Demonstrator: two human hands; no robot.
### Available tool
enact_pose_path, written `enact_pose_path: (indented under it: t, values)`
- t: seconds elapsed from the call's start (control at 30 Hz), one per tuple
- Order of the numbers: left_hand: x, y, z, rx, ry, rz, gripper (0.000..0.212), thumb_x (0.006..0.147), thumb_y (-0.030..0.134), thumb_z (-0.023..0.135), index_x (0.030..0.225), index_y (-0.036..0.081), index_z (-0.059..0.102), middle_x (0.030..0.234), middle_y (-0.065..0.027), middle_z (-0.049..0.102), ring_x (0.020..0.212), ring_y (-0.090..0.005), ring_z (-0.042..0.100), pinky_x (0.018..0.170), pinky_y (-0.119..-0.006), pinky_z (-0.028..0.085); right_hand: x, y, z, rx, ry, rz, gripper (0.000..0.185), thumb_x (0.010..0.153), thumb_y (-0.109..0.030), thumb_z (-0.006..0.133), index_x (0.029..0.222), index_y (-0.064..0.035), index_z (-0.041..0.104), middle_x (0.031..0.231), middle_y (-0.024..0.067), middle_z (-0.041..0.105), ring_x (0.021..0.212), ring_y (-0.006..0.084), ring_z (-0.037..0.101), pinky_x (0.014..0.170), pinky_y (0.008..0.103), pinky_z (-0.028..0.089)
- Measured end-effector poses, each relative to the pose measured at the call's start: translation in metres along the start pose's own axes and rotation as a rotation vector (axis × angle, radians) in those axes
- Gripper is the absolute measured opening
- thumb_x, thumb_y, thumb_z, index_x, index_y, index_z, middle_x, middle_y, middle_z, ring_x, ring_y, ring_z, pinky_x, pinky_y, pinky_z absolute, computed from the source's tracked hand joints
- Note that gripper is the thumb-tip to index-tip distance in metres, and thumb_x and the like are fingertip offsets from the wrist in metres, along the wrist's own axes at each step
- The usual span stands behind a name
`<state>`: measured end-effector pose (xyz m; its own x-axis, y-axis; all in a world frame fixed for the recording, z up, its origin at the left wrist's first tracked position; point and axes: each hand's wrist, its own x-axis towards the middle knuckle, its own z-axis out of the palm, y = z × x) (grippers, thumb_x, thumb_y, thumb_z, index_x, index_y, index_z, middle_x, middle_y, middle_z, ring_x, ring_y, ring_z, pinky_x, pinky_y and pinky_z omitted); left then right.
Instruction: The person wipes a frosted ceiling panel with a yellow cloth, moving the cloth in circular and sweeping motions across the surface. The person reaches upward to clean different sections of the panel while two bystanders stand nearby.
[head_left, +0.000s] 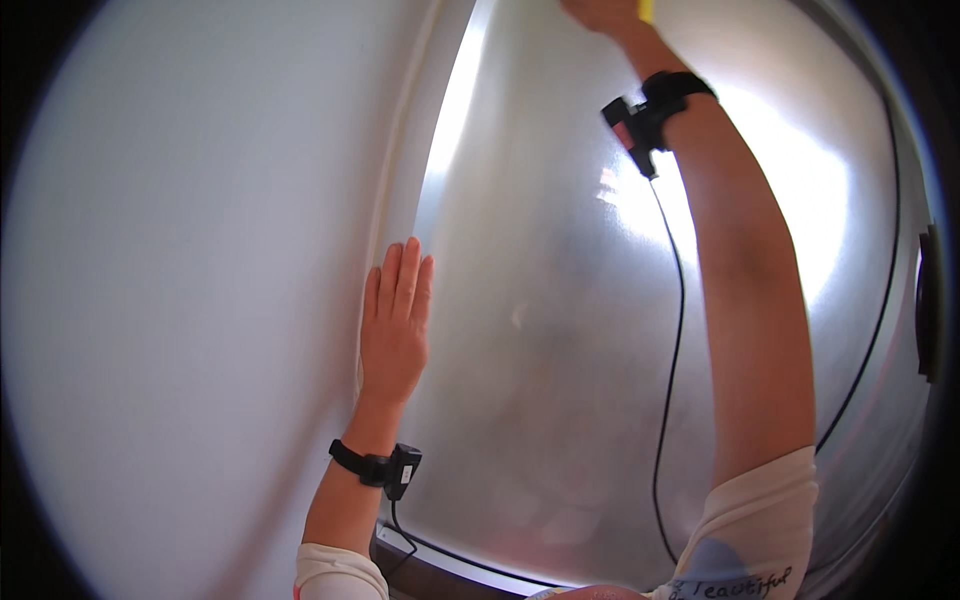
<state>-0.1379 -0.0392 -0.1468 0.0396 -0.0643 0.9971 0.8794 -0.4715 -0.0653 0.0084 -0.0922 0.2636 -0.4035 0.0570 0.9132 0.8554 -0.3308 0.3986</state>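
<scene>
My left hand (397, 322) lies flat, fingers stretched upward, over the edge strip where a pale wall panel meets a shiny metal panel (540, 390). It holds nothing. Up at the top edge of the view is my right hand (611, 13), with the arm reaching far across the metal. The frame cuts off its fingers. A bright yellow item (646, 10), perhaps a cloth or sponge, shows against this hand; most of it is out of view.
The smooth pale wall panel (187, 262) fills the left side. Each wrist wears a black strapped device, and a thin black cable (679, 330) hangs from the right one. A dark handle-like piece (928, 304) sits at the far right. A white ledge (457, 562) runs along the bottom.
</scene>
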Motion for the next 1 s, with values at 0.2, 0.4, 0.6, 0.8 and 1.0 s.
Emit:
enact_pose_path:
  t: [0.2,0.4,0.6,0.8,1.0]
  values:
    - [-0.009,0.015,-0.002,-0.013,-0.06,0.011,0.054,0.084,-0.007,0.041,0.137,0.006,0.04,0.147,-0.0122,0.031,0.136,-0.0305,0.029,0.109,-0.045,0.027,-0.11,-0.052,0.019,0.048,0.007,-0.33,0.044,0.092,-0.045,0.041,0.133,-0.028,0.043,0.144,0.009,0.033,0.134,0.0311,0.028,0.108,0.0552,0.018]
    - [-0.005,0.001,0.023,0.037,-0.015,0.014,0.048,0.085,-0.009,0.04,0.131,0.003,0.046,0.145,-0.0129,0.034,0.133,-0.0301,0.035,0.106,-0.045,0.032,-0.175,-0.011,0.01,-0.033,0.048,-0.601,0.039,0.091,-0.042,0.047,0.129,-0.0316,0.048,0.14,0.0023,0.041,0.133,0.0263,0.033,0.103,0.0541,0.027]
    - [-0.005,0.016,0.022,0.103,-0.04,0.024,0.044,0.087,-0.008,0.039,0.13,0.001,0.046,0.144,-0.0127,0.035,0.132,-0.0321,0.035,0.105,-0.044,0.032,-0.149,0.214,-0.054,-0.118,-0.137,0.077,0.054,0.097,-0.037,0.037,0.142,-0.0093,0.029,0.147,0.0171,0.027,0.135,0.0333,0.028,0.108,0.0487,0.025]
    - [-0.001,-0.007,0.015,0.048,-0.005,0.007,0.05,0.084,-0.012,0.041,0.131,0.003,0.046,0.144,-0.0112,0.036,0.131,-0.0305,0.037,0.103,-0.043,0.034,-0.235,0.413,-0.086,-0.255,0.213,0.228,0.038,0.09,-0.037,0.051,0.123,-0.0172,0.052,0.124,0.0135,0.053,0.115,0.0306,0.05,0.095,0.0412,0.041]
    - [0.003,-0.023,0.007,0.009,-0.033,-0.029,0.049,0.084,-0.01,0.043,0.131,0.005,0.047,0.145,-0.0108,0.036,0.132,-0.0304,0.035,0.104,-0.045,0.033,-0.242,0.44,-0.087,-0.554,0.024,0.411,0.047,0.092,-0.038,0.048,0.126,-0.0055,0.048,0.127,0.0189,0.049,0.107,0.0306,0.055,0.09,0.0417,0.045]
